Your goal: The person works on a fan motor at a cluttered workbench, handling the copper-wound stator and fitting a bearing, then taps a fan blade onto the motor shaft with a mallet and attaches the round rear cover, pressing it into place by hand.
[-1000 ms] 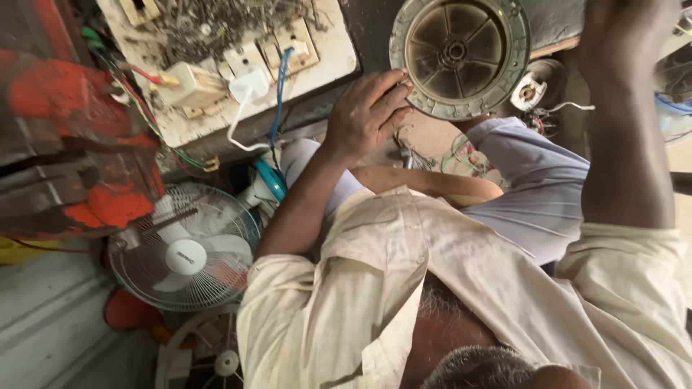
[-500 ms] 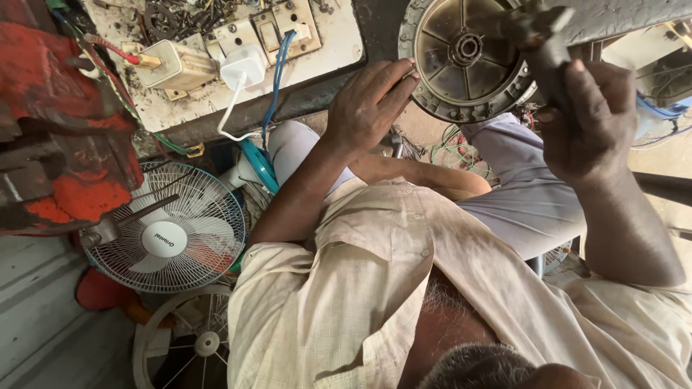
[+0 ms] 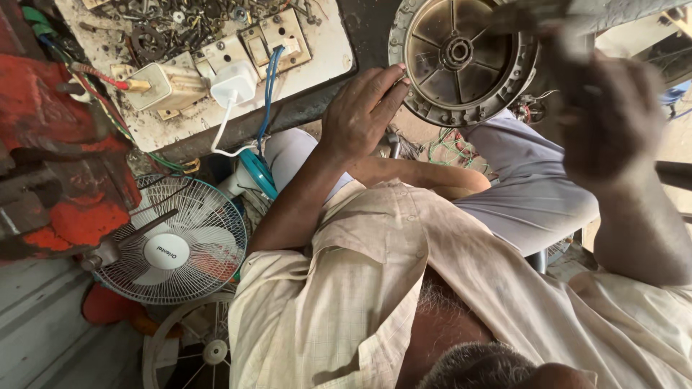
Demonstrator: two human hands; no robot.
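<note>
Two hands at the round motor housing (image 3: 461,61), which sits at the top of view, open face toward me. My left hand (image 3: 360,112) rests flat against its left rim, fingers together and extended, not clamped. My right hand (image 3: 609,119) is just right of the housing, blurred; it seems closed around a dark tool, though I cannot tell the grip for certain. Left of the housing: a white switchboard (image 3: 216,65) with a plugged-in charger (image 3: 232,83). Below: a table fan (image 3: 173,241).
</note>
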